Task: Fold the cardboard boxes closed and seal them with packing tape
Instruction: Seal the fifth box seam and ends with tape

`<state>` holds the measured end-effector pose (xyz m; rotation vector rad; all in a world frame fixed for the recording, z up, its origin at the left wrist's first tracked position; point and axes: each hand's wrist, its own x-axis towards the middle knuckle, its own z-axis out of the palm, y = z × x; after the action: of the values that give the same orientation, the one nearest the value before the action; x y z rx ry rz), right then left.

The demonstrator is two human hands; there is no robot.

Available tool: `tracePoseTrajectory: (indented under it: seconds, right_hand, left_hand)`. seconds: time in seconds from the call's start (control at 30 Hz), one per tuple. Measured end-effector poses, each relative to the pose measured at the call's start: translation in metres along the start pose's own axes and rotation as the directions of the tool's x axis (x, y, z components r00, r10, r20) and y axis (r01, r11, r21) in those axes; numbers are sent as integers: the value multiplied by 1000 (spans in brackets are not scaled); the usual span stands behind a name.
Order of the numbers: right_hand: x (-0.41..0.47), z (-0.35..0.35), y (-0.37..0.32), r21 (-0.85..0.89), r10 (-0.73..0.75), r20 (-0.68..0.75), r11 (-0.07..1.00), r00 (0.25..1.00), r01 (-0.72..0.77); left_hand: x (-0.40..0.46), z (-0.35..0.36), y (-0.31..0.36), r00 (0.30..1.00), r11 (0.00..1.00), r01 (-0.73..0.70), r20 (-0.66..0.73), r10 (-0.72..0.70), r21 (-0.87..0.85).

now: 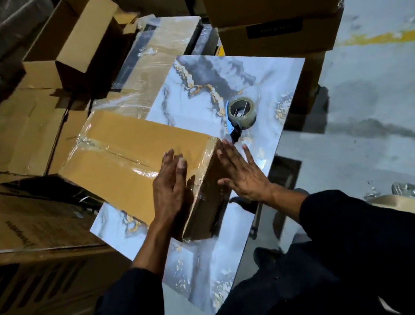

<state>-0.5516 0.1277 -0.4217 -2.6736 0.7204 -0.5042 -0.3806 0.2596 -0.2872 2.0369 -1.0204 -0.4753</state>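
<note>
nearest you: your two dark sleeves (pixel 358 232) come in from the bottom edge, over the marble-patterned tabletop (pixel 265 82).
left hand: your left hand (pixel 170 185) lies flat on top of the taped box (pixel 126 154), at its near end; the fingers are straight and released, pressing on the clear tape and grasping nothing.
right hand: your right hand (pixel 243 174) is spread with straight fingers just beside the box's near end face; it grasps nothing, and whether the palm touches the cardboard you cannot tell from this view.
taped box: it rests on the tabletop with its flaps folded shut; glossy clear tape runs along the centre seam and wraps over the near end, wrinkled at both ends.
tape dispenser: the tape dispenser (pixel 240 115) sits on the tabletop beyond your right hand, apart from both hands, holding a roll of clear tape; its dark handle points toward the box corner.
left side: stacked cardboard cartons (pixel 24 138) crowd against the table edge.
farther left: an open empty box (pixel 75 40) sits on top of that stack.
far end: more stacked cartons (pixel 276 5) with dark labels stand past the table.
right side: grey floor (pixel 376 87) with yellow painted lines.
</note>
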Motion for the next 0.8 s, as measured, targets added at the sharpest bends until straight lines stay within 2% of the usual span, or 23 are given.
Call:
tracePoseTrajectory:
  seconds: [0.07, 0.2, 0.33, 0.43, 0.53, 0.7, 0.8]
  right_hand:
    - [-8, -13, 0, -18, -27, -23, 999, 999, 26]
    - [22, -40, -48, 8, -274, -154, 960, 949, 279]
    - [36, -27, -63, -173, -508, -22, 850, 861, 497]
    - [38, -20, -53, -199, -545, 13, 820, 838, 536]
    - [41, -30, -49, -202, -608, 57, 769, 792, 606]
    - [36, -42, -71, -103, -534, 102, 834, 839, 543]
    - [35, -39, -95, -52, -561, 157, 817, 813, 574]
  left_hand:
    - [-30, -20, -21, 999, 997, -14, -35, 16, 70]
    - [-72, -44, -48, 995, 988, 0, -97, 15, 154]
    - [-105, -55, -61, 991, 972, -131, -2, 134, 195]
    - [-116, -69, -65, 982, 970, -176, 98, 161, 167]
    - [-119, -78, -66, 966, 947, -236, 156, 205, 218]
    - [-116, -82, -74, 942, 917, -304, 222, 250, 258]
    - [-116, -83, -76, 935, 892, -324, 249, 252, 314]
